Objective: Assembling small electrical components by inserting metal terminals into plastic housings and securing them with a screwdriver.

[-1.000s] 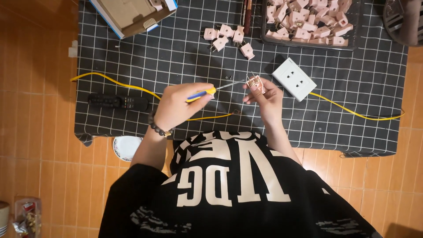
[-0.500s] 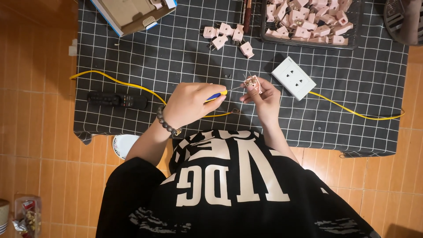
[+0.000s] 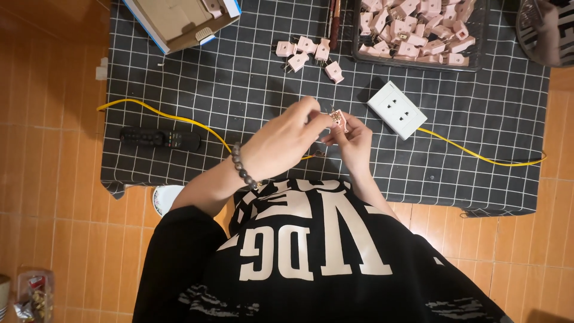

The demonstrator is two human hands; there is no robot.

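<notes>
1. Fingers of my right hand [image 3: 353,139] are pinched around a small pink plug [image 3: 339,118], held up just above the mat [image 3: 239,101].
2. Left hand [image 3: 284,140] fingers are bunched at the plug's left side, tips touching it. Can't tell if they grip anything else; whatever's in that hand is hidden.
3. Bead bracelet [image 3: 242,168] sits on my left wrist.
4. Plug is w/ both hands, roughly mid-mat, over the yellow cable [image 3: 173,118], left of the white socket [image 3: 396,109].
5. White socket lies flat on the mat, near my right hand but apart from it. Yellow cable runs out from it to the right edge; another stretch curves off to the left.
6. Black remote [image 3: 160,139] lies left of my hands, just below the yellow cable.
7. Five loose pink plugs [image 3: 308,54] lie in a cluster at the top, well apart from my hands.
8. Black tray [image 3: 418,64] top right is full of more pink plugs.
9. Open cardboard box [image 3: 176,21] at top left, partly over the mat's edge.
10. Two dark, thin tools [image 3: 333,24] lie between the box and tray; kind unclear.
11. Mat is black w/ white grid, on an orange tiled floor [image 3: 54,179].
</notes>
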